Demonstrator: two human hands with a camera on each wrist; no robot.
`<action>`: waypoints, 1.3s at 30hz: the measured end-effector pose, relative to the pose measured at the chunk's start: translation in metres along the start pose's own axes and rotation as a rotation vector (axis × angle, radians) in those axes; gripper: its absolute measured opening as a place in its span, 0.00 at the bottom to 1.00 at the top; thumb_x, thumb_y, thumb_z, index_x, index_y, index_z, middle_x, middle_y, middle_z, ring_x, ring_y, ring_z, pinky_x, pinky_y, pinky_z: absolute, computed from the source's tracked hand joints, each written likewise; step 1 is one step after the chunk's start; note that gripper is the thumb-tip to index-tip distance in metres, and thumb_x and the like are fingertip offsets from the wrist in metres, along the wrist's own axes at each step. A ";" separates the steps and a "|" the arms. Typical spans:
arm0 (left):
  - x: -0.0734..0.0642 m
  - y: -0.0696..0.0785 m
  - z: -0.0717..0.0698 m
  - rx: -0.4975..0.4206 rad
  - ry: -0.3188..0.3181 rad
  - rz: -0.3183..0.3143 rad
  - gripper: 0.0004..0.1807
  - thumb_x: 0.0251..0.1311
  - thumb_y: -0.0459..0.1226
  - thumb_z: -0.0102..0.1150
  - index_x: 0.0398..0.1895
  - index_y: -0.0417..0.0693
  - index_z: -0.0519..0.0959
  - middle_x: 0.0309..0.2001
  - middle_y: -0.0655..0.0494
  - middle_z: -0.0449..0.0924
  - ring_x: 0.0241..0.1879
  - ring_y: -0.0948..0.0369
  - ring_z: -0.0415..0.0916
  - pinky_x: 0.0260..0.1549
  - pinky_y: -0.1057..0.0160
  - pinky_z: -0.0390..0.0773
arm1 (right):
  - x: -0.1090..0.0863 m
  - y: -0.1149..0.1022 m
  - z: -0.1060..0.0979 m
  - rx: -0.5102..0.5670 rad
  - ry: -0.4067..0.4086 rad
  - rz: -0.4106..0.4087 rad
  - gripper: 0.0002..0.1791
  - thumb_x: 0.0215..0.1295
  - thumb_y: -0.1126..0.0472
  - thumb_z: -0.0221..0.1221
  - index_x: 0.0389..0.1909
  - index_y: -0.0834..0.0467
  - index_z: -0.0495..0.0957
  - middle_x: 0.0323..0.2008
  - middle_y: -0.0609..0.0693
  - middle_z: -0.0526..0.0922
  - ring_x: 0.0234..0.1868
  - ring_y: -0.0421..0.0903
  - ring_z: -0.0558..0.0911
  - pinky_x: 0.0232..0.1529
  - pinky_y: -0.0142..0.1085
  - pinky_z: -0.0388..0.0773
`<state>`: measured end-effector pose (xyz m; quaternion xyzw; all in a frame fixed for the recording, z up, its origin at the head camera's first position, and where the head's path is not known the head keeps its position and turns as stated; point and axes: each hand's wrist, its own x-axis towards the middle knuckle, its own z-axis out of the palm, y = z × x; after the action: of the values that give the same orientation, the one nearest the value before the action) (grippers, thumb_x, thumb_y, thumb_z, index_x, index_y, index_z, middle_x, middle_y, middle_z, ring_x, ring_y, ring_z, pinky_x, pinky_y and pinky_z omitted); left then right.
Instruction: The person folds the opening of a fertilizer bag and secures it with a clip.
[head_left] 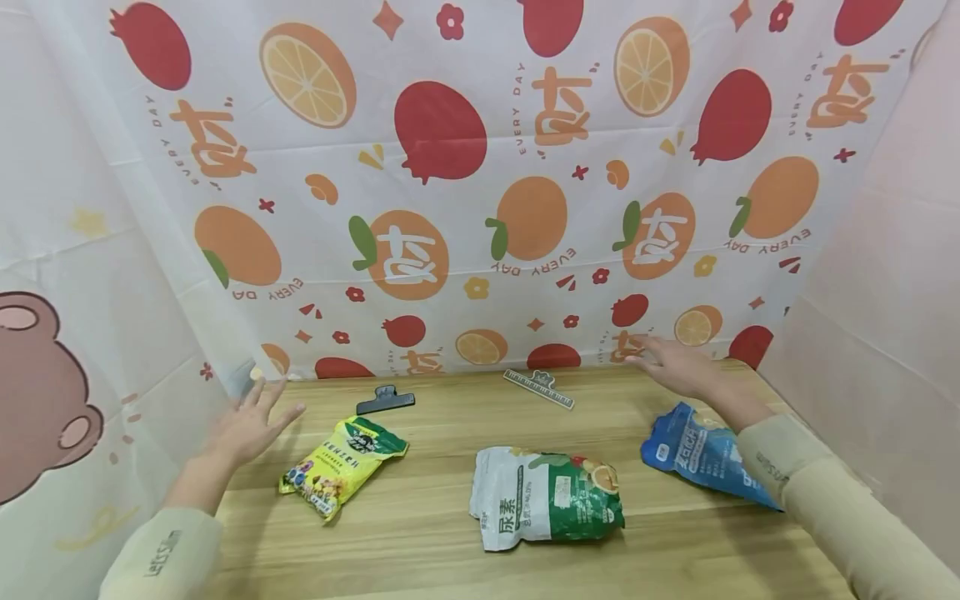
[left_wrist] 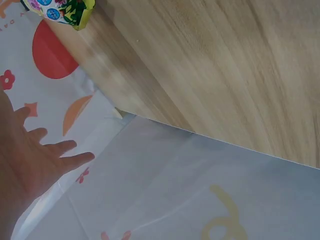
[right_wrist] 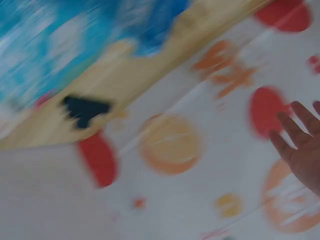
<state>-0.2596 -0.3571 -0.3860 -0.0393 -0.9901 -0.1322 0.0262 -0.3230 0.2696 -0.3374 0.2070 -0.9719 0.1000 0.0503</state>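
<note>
My left hand (head_left: 251, 425) hovers over the table's left side, fingers spread, holding nothing; it also shows in the left wrist view (left_wrist: 37, 165). Nearest to it lies a yellow and green bag (head_left: 345, 467). On the right, my other hand (head_left: 678, 367) is raised with straight fingers, nothing in it; the right wrist view catches the same hand (right_wrist: 302, 145). Below that arm lies a blue bag (head_left: 701, 457), partly covered by the sleeve. A white and green bag (head_left: 547, 498) rests between the hands.
Toward the back of the wooden table (head_left: 435, 450) lie a black clip (head_left: 386, 402) and a white clip with a piano-key pattern (head_left: 540, 387). A dark clip (right_wrist: 85, 110) appears blurred near the blue bag. A fruit-print curtain (head_left: 465, 192) hangs behind.
</note>
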 end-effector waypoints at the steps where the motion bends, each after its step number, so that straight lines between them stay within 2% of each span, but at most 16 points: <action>1: 0.000 0.001 0.001 0.001 -0.007 0.005 0.42 0.66 0.60 0.31 0.69 0.35 0.47 0.65 0.26 0.34 0.56 0.22 0.37 0.46 0.25 0.42 | 0.002 -0.011 0.001 -0.005 0.004 -0.029 0.36 0.68 0.40 0.44 0.65 0.64 0.61 0.60 0.65 0.66 0.60 0.64 0.63 0.55 0.60 0.58; 4: 0.000 0.002 0.004 0.020 -0.020 0.025 0.42 0.66 0.60 0.33 0.66 0.31 0.52 0.64 0.24 0.39 0.58 0.26 0.40 0.48 0.26 0.44 | 0.009 -0.044 0.004 -0.026 0.006 -0.122 0.35 0.67 0.40 0.45 0.63 0.62 0.65 0.57 0.62 0.70 0.58 0.61 0.67 0.56 0.57 0.60; 8: 0.000 0.003 0.007 0.016 -0.024 0.062 0.42 0.66 0.59 0.35 0.65 0.29 0.54 0.63 0.23 0.43 0.59 0.27 0.43 0.48 0.28 0.48 | 0.013 -0.092 0.008 0.019 -0.012 -0.208 0.33 0.65 0.42 0.50 0.64 0.59 0.65 0.58 0.58 0.71 0.58 0.57 0.69 0.55 0.53 0.64; 12: 0.000 0.007 0.011 -0.003 -0.033 0.069 0.42 0.66 0.59 0.35 0.65 0.28 0.53 0.63 0.23 0.43 0.57 0.26 0.45 0.48 0.28 0.49 | 0.013 -0.141 0.016 0.154 -0.059 -0.236 0.32 0.65 0.45 0.53 0.65 0.57 0.62 0.59 0.55 0.70 0.58 0.53 0.70 0.54 0.49 0.67; 15: 0.000 0.009 0.013 -0.007 -0.040 0.069 0.42 0.66 0.58 0.35 0.64 0.27 0.55 0.62 0.23 0.44 0.56 0.25 0.47 0.46 0.28 0.52 | 0.011 -0.175 0.026 0.310 -0.100 -0.230 0.33 0.65 0.46 0.53 0.66 0.56 0.60 0.58 0.53 0.70 0.56 0.51 0.71 0.51 0.45 0.70; 18: 0.000 0.011 0.017 -0.021 -0.044 0.076 0.41 0.67 0.57 0.36 0.62 0.25 0.57 0.61 0.22 0.46 0.55 0.25 0.49 0.46 0.29 0.55 | 0.010 -0.209 0.034 0.512 -0.149 -0.175 0.32 0.65 0.47 0.53 0.66 0.55 0.59 0.56 0.52 0.72 0.53 0.49 0.74 0.46 0.41 0.74; 23: 0.002 0.013 0.023 -0.031 -0.061 0.083 0.40 0.67 0.56 0.37 0.59 0.24 0.61 0.61 0.23 0.49 0.56 0.27 0.51 0.47 0.31 0.57 | 0.014 -0.260 0.048 0.876 -0.200 -0.006 0.26 0.64 0.53 0.56 0.61 0.57 0.65 0.47 0.51 0.76 0.47 0.49 0.76 0.41 0.38 0.75; 29: -0.001 0.014 0.024 -0.031 -0.100 0.056 0.40 0.67 0.57 0.36 0.57 0.23 0.63 0.58 0.22 0.55 0.55 0.28 0.53 0.47 0.32 0.58 | 0.015 -0.311 0.075 1.331 -0.301 0.195 0.19 0.63 0.59 0.56 0.52 0.64 0.70 0.39 0.52 0.77 0.38 0.50 0.80 0.39 0.42 0.78; 31: -0.003 0.014 0.024 -0.039 -0.108 0.051 0.39 0.68 0.56 0.35 0.56 0.23 0.65 0.56 0.21 0.58 0.54 0.29 0.56 0.47 0.33 0.59 | 0.014 -0.324 0.086 1.412 -0.331 0.262 0.15 0.64 0.60 0.55 0.49 0.64 0.71 0.40 0.54 0.77 0.37 0.51 0.80 0.38 0.43 0.78; 34: -0.002 0.013 0.025 -0.068 -0.113 0.054 0.38 0.67 0.56 0.36 0.54 0.24 0.67 0.48 0.26 0.68 0.49 0.33 0.65 0.44 0.36 0.65 | 0.016 -0.336 0.104 1.493 -0.343 0.364 0.12 0.64 0.61 0.54 0.45 0.64 0.71 0.40 0.57 0.76 0.37 0.53 0.80 0.38 0.44 0.78; 39: 0.002 0.014 0.026 -0.154 -0.122 0.080 0.33 0.68 0.52 0.41 0.50 0.24 0.70 0.39 0.38 0.75 0.41 0.41 0.72 0.40 0.41 0.69 | 0.018 -0.340 0.127 1.630 -0.280 0.522 0.20 0.62 0.64 0.55 0.53 0.69 0.67 0.42 0.62 0.76 0.39 0.57 0.79 0.40 0.46 0.77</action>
<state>-0.2616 -0.3366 -0.4074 -0.0884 -0.9744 -0.2040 -0.0322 -0.2064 -0.0693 -0.3997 -0.0408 -0.6107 0.7474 -0.2583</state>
